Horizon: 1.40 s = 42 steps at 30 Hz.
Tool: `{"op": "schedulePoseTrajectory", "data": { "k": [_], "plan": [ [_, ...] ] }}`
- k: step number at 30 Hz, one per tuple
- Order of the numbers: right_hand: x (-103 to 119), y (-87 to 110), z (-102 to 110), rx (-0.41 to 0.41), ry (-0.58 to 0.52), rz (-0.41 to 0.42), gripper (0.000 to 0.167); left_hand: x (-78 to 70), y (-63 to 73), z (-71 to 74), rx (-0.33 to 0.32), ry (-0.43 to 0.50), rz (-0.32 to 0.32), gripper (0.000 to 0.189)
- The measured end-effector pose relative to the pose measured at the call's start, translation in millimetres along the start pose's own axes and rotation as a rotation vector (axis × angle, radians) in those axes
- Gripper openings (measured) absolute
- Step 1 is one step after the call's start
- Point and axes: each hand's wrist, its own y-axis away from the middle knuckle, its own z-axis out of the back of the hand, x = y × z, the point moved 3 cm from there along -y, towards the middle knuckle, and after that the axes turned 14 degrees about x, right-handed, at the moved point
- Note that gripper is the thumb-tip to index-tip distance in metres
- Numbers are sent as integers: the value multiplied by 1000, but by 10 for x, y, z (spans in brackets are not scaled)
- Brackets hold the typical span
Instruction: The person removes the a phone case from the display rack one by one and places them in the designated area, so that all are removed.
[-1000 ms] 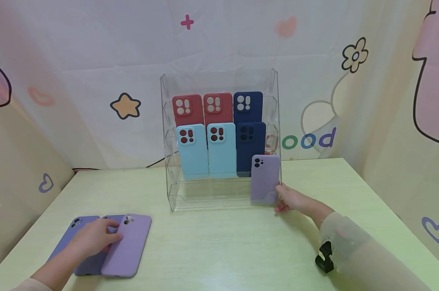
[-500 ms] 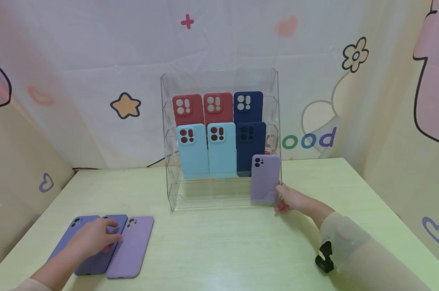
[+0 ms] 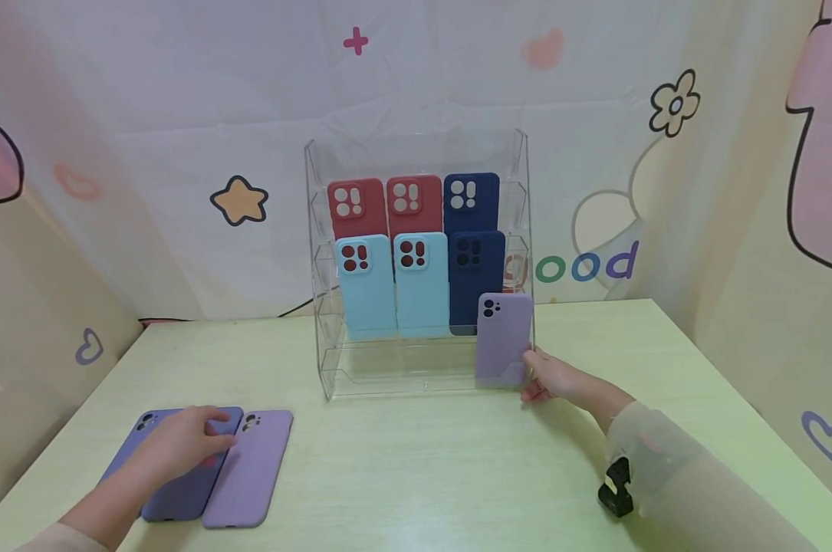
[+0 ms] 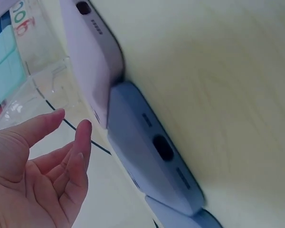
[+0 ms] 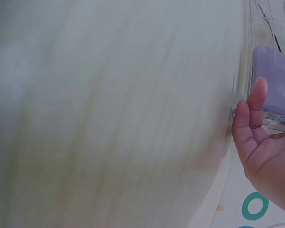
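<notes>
My left hand (image 3: 181, 445) hovers over the blue-violet phone cases at the table's left, thumb and fingers apart with nothing between them. One blue-violet phone case (image 4: 147, 147) lies flat beside a lilac phone case (image 3: 250, 469); another blue-violet case (image 3: 127, 451) lies at the far left, partly hidden by the hand. My right hand (image 3: 557, 379) is at the lower right corner of the clear acrylic rack (image 3: 402, 389), its fingertips right by the rack's edge. Another lilac phone case (image 3: 504, 337) stands in the rack's bottom tier at the right, just beside that hand.
Higher in the rack stand two red phone cases (image 3: 356, 222), two light blue cases (image 3: 367, 299) and two navy cases (image 3: 485, 211). Behind the pale wooden table (image 3: 416, 475) hangs a printed curtain (image 3: 181, 92). A black clip (image 3: 617, 488) sits at the right sleeve.
The lilac case on the table has slid slightly right, off the blue-violet one, and left my left hand's touch. That hand has lifted and moved slightly right; my right hand stays put.
</notes>
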Motion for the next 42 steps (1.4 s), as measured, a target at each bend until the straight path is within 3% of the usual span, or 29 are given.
{"op": "schedulePoseTrajectory", "data": {
  "k": [4, 14, 21, 25, 34, 42],
  "plan": [
    [12, 7, -18, 2, 5, 4, 62, -98, 18, -33, -13, 44, -48, 49],
    [12, 13, 3, 13, 21, -9, 62, -448, -12, -86, -58, 179, -237, 42],
    [-4, 28, 21, 23, 10, -12, 62, -844, -201, -155, -42, 296, -475, 38],
    [5, 32, 23, 33, 21, -10, 62, -1144, -326, -212, -16, 347, -574, 37],
    [31, 30, 19, 40, 31, -5, 62, -1760, -625, -382, 67, 430, -636, 35],
    [21, 21, 5, 44, 17, -1, 61, -2205, -889, -508, 77, 496, -623, 34]
  ]
}}
